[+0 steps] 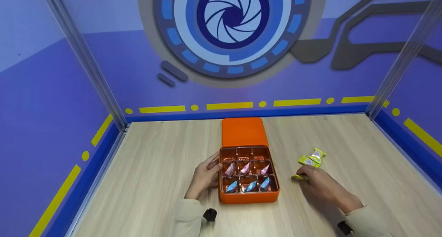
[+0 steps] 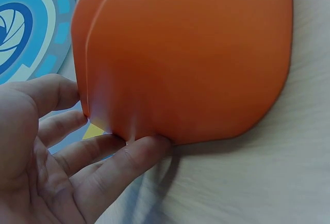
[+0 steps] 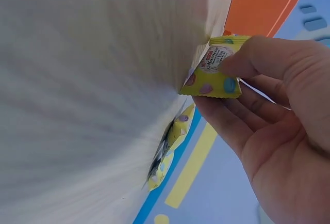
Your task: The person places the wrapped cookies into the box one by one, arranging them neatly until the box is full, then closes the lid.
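Both hands rest on the pale wooden tabletop [image 1: 159,168], one on each side of an orange rectangular box with a nine-compartment insert [image 1: 248,176]. The right hand [image 1: 319,185] pinches a small yellow wrapped candy [image 1: 299,177] between thumb and fingers, low against the table surface and just to the right of the box; the right wrist view shows the thumb pressing the printed yellow wrapper against the fingertips [image 3: 227,113]. The left hand [image 1: 205,176] lies with its fingers spread and fairly straight, the fingertips [image 2: 149,146] touching the box's left wall near its rounded corner.

Inside the box, the near row holds three blue-wrapped candies [image 1: 250,186], the middle row holds three pink-wrapped candies [image 1: 245,168], and the far row shows only its shiny copper-coloured cells. The matching orange lid [image 1: 243,131] lies flat on the table, touching the far edge of the box.

Two more yellow wrapped candies [image 1: 312,157] lie together on the table just beyond the right hand. Purple walls with yellow dashes [image 1: 229,105] enclose the table.
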Demonstrator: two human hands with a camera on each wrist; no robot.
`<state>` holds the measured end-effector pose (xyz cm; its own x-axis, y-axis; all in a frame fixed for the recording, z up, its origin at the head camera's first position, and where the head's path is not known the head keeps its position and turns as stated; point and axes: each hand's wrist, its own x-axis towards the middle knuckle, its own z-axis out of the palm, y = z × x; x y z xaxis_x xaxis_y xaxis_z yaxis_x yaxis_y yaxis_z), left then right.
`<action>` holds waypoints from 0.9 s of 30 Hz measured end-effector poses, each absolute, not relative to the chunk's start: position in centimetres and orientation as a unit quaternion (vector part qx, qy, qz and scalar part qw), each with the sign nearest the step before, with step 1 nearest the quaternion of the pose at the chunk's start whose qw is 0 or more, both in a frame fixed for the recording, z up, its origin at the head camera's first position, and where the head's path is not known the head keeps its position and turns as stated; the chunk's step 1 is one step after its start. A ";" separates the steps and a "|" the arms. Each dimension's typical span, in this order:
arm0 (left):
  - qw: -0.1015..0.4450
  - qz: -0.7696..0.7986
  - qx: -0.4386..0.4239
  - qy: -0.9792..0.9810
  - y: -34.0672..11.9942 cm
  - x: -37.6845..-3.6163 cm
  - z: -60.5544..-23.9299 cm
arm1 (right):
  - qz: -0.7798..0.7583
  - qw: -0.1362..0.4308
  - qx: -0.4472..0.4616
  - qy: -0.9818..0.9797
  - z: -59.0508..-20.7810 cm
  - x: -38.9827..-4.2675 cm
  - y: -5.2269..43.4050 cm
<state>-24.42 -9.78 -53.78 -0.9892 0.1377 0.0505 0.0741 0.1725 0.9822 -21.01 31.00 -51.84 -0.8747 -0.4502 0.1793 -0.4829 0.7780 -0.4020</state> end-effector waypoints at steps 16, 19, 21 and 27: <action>0.037 0.656 0.054 0.752 -9.7 -24.4 -53.8 | 0.229 0.083 0.263 -0.934 -51.2 -21.8 31.1; 0.037 0.655 0.056 0.753 -9.7 -24.4 -53.8 | 0.229 0.097 0.268 -0.931 -50.8 -22.2 30.8; 0.033 0.652 0.060 0.755 -9.8 -24.4 -53.8 | 0.230 0.099 0.267 -0.930 -50.5 -22.5 30.5; 0.032 0.647 0.061 0.759 -9.8 -24.3 -53.7 | 0.245 0.122 0.290 -0.917 -50.1 -23.2 29.4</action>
